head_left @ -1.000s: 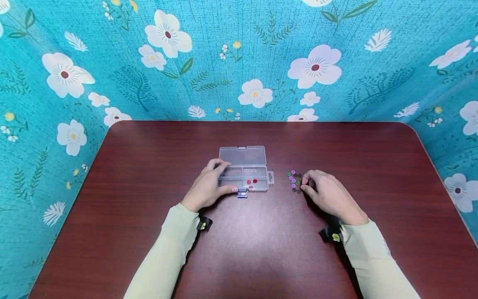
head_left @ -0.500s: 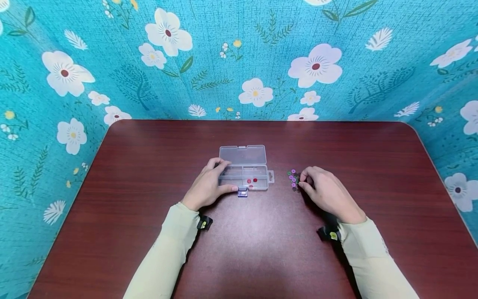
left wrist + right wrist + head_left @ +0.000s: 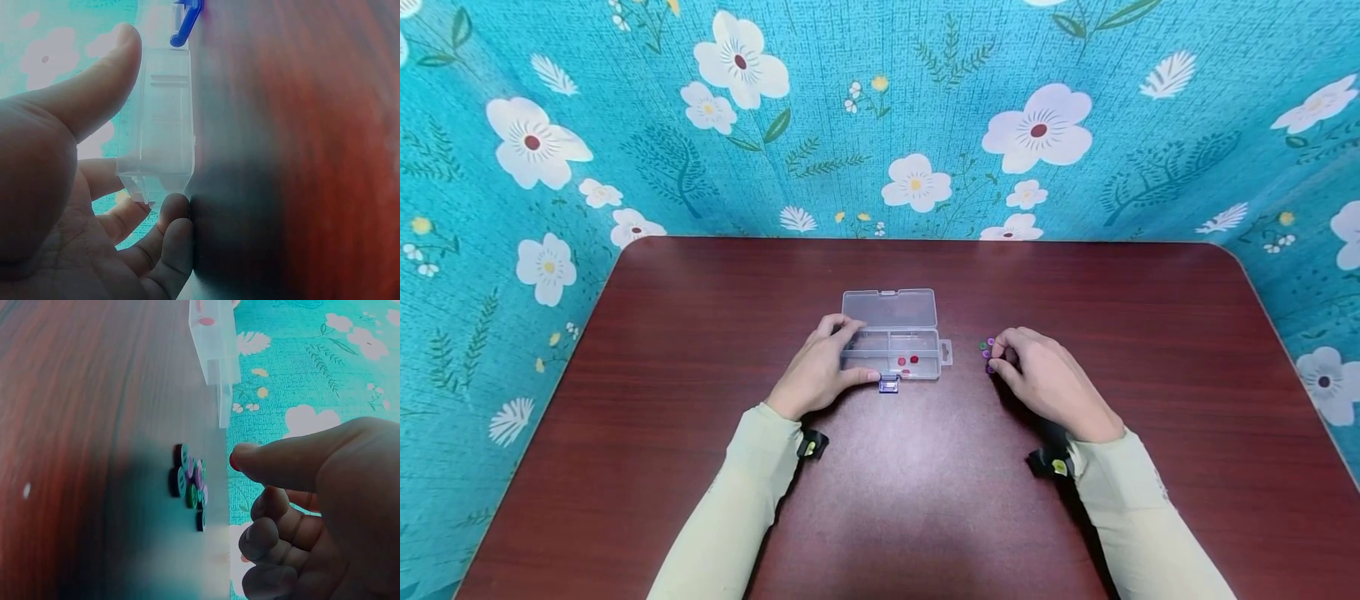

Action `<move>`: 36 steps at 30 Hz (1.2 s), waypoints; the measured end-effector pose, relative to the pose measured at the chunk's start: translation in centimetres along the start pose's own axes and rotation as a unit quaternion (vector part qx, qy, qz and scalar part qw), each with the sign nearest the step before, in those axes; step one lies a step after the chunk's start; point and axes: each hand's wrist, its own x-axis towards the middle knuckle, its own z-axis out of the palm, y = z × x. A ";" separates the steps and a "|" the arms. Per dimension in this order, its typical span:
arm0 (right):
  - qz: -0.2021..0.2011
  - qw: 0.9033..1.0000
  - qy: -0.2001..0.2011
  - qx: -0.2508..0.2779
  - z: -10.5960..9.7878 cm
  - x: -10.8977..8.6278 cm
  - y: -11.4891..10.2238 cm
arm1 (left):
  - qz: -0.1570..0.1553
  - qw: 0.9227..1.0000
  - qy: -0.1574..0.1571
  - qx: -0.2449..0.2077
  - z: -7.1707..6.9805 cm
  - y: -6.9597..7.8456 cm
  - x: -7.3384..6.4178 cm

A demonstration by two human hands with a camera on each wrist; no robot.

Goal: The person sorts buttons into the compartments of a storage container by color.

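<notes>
In the head view, my left hand [image 3: 812, 377] holds the left end of a clear compartment box [image 3: 939, 367], thumb at its front and fingers behind. Its lid [image 3: 889, 309] lies back, and a blue latch [image 3: 888, 385] hangs at the front. Several red buttons [image 3: 914, 360] lie in the front right compartment. My right hand [image 3: 1051, 377] is over a small pile of buttons right of the box, hiding part of it. The right wrist view shows a red button [image 3: 234, 461] pinched at the thumb tip, above the purple, green and dark buttons [image 3: 192, 491] on the table.
A dark red wooden table [image 3: 760, 283] carries everything. Behind it hangs a turquoise floral cloth [image 3: 835, 125]. A clear hanging tab [image 3: 946, 352] sticks out from the box's right end, toward the button pile.
My right hand has risen and shifted left over the button pile, covering more of it. My left hand stays on the box, and the red buttons inside look the same.
</notes>
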 end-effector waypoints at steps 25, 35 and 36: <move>0.004 1.000 -0.013 0.015 0.3 1.9 -2.4 | -0.001 1.000 -0.001 0.004 -0.1 0.0 0.1; 0.002 1.000 -0.013 0.020 0.7 2.3 -3.3 | 0.000 1.000 -0.003 0.003 0.0 -0.1 0.0; 0.002 1.000 -0.013 0.021 0.7 2.4 -3.4 | -0.001 1.000 -0.003 0.002 -0.1 -0.1 0.0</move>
